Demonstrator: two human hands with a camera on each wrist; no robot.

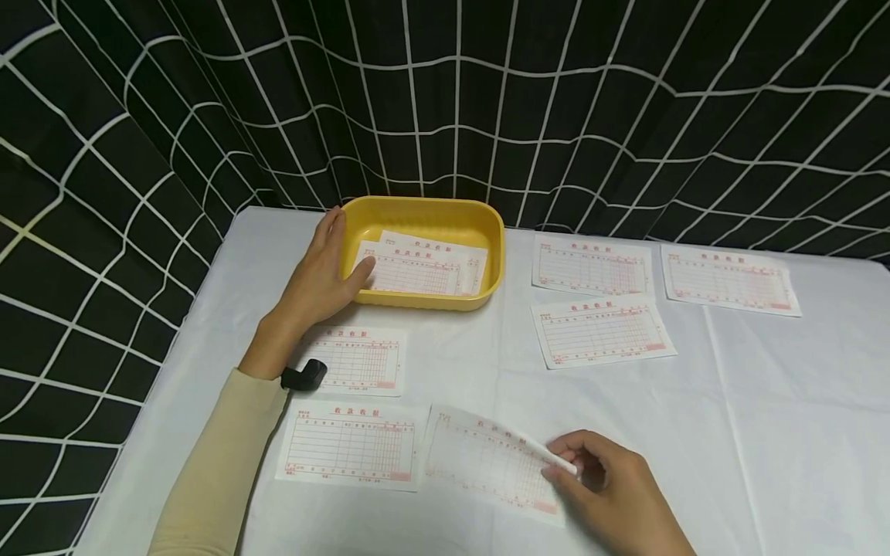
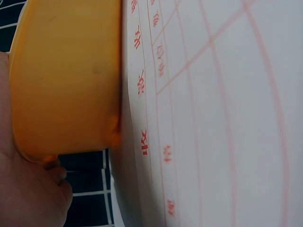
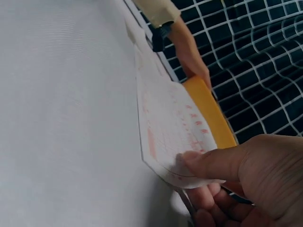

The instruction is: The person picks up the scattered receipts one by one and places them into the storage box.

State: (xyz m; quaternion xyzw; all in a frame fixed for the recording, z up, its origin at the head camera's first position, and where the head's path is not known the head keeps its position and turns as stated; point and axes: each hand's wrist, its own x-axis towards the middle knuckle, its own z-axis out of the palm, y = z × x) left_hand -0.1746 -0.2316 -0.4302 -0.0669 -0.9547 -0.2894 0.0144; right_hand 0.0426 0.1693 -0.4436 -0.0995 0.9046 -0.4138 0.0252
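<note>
My left hand (image 1: 316, 270) grips the left end of a yellow plastic basket (image 1: 445, 303), its thumb over the front rim and its fingers along the outer side. Two receipt slips (image 1: 417, 270) with red print lie overlapped inside the basket. My right hand (image 1: 615, 486) pinches the right edge of another receipt slip (image 1: 480, 455) between thumb and fingers. That edge is lifted and curled, while the slip's left part stays low by the neighbouring slip (image 1: 351, 446). In the right wrist view the thumb presses on the printed face of the held slip (image 3: 165, 123).
Under my left wrist lies a slip (image 1: 368, 361), partly covered by the black wrist camera (image 1: 306, 375). Three more slips, among them a tilted one (image 1: 601, 332), lie at the right on the white tablecloth (image 1: 799, 417). A black curtain with white grid lines (image 1: 556, 116) stands behind.
</note>
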